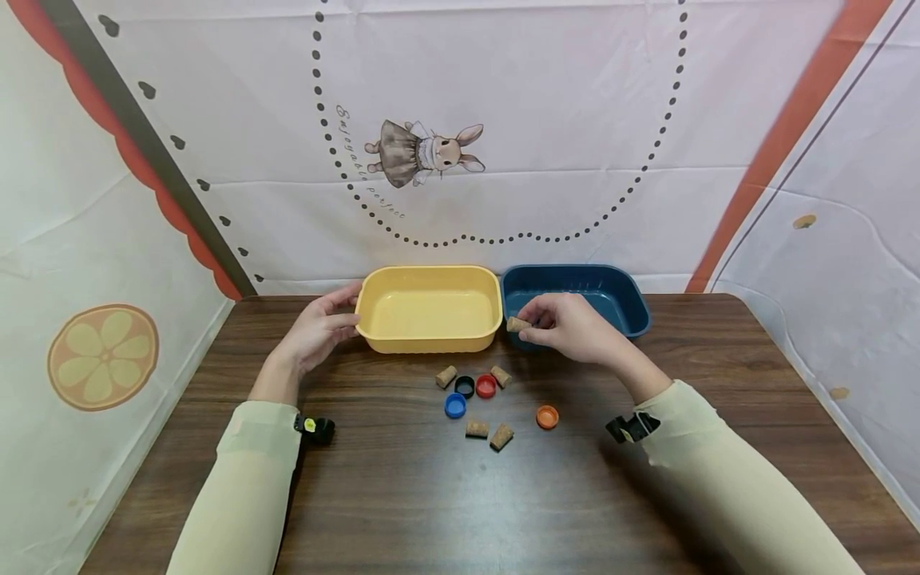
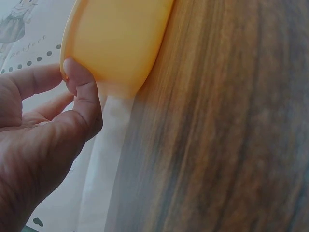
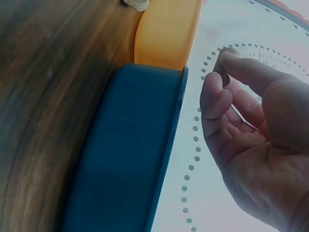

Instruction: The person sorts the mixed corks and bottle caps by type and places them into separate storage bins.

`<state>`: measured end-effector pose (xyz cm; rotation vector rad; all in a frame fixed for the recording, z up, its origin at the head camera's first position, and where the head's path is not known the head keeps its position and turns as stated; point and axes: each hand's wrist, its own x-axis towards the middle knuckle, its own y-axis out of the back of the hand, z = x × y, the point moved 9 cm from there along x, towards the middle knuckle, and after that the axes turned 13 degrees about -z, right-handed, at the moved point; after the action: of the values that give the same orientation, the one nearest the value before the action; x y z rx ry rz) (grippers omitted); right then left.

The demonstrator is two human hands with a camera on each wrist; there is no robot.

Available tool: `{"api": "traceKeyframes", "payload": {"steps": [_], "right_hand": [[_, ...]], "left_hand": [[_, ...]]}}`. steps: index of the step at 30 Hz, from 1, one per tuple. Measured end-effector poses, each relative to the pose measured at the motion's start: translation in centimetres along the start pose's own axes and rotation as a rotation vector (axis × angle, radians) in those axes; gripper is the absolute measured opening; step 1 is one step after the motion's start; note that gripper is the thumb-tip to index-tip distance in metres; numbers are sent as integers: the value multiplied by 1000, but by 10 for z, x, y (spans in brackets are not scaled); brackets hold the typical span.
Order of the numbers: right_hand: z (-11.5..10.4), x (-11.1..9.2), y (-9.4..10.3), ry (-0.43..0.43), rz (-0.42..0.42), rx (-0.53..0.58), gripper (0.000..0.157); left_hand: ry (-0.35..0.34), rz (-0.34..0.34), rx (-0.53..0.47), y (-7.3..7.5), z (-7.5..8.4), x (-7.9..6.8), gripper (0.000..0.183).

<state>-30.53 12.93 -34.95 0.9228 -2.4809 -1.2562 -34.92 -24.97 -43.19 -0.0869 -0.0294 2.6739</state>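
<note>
At the left end of the yellow plastic bin [image 1: 431,346], my left hand [image 1: 316,335] pinches the rim between thumb and fingers, as the left wrist view also shows. My right hand [image 1: 573,326] holds a cork stopper [image 1: 519,324] between thumb and fingertips, above the left front part of the dark blue bin [image 1: 632,307]. In the right wrist view the same cork [image 3: 222,70] appears dark, partly covered by the fingers. No items show inside the yellow bin; my right hand hides part of the blue one.
In front of the bins lie several corks [image 1: 501,437], a black bottle cap [image 1: 465,386], a red cap [image 1: 485,386], a blue cap [image 1: 455,406] and an orange cap [image 1: 547,417]. The wooden table [image 1: 402,503] meets a printed white cloth [image 1: 575,120] behind the bins.
</note>
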Motion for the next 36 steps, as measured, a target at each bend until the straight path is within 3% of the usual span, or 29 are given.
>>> {"api": "traceKeyframes", "payload": {"steps": [20, 36], "right_hand": [[-14, 53, -1, 23, 6, -9, 17], [-13, 90, -12, -17, -35, -34, 15]], "left_hand": [[8, 4, -11, 0, 0, -1, 65], [17, 4, -4, 0, -1, -1, 65]]}}
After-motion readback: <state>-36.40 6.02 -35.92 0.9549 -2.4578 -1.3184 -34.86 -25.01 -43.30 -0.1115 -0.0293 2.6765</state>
